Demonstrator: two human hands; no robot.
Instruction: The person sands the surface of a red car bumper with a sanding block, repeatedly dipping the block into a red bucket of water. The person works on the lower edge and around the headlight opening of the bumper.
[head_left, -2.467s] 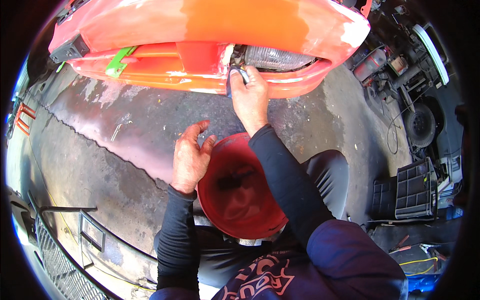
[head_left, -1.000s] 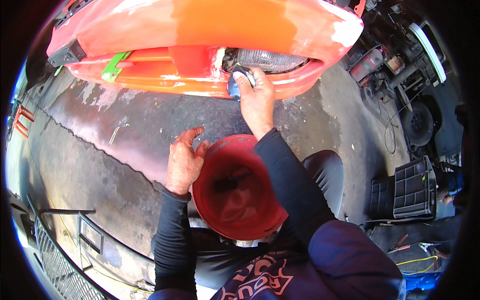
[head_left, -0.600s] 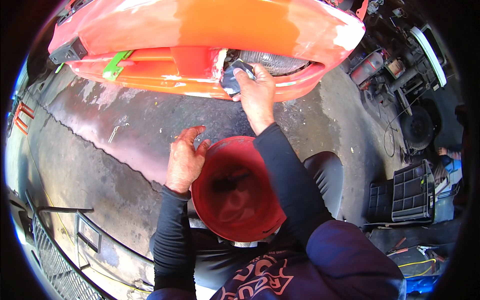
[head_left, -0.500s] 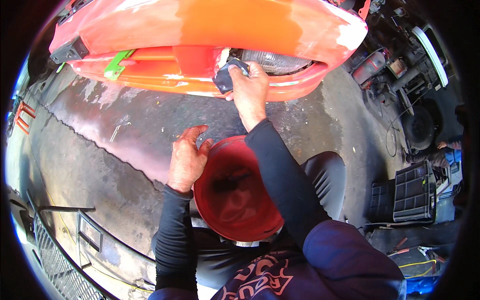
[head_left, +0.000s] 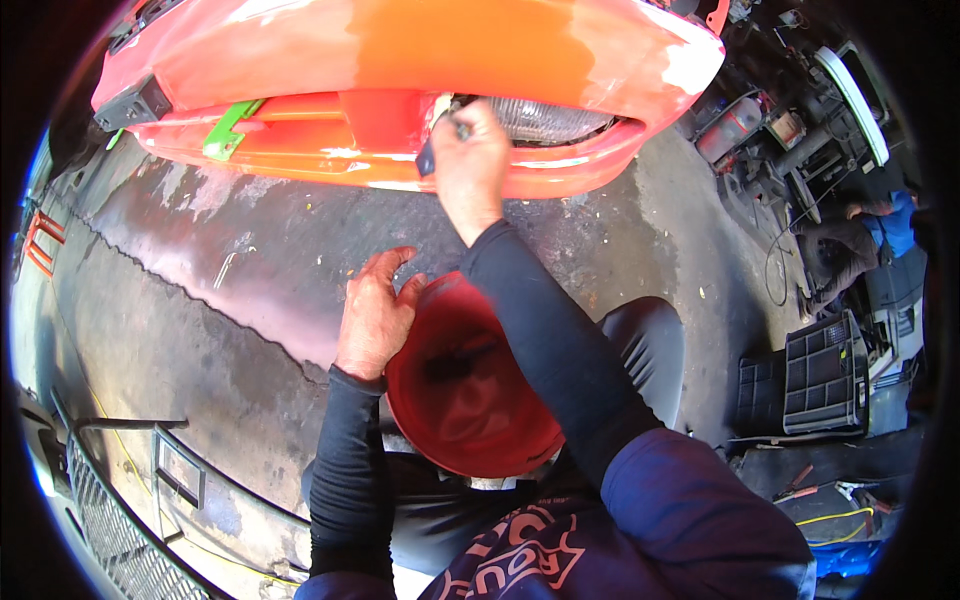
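My right hand (head_left: 470,165) is closed on a folded piece of dark sandpaper (head_left: 426,158), mostly hidden by the fingers and a little blurred. It is at the orange-red car front (head_left: 380,150), beside the inner end of the clear headlight (head_left: 550,120). A red bucket (head_left: 480,420) sits between my knees, its inside shaded. By the bucket's upper left rim is my left hand (head_left: 375,318), open and holding nothing, thumb and fingers apart. Whether the thumb touches the rim I cannot tell.
Green tape (head_left: 230,130) is stuck on the car's left part. At right are a dark plastic crate (head_left: 822,375), a grey-red cylinder (head_left: 730,130) and a person in blue (head_left: 890,225) low down. A black metal mesh frame (head_left: 110,510) stands at lower left.
My right hand has moved slightly left along the car front with the sandpaper, now more hidden. My left hand keeps its place. More of the other person shows at right.
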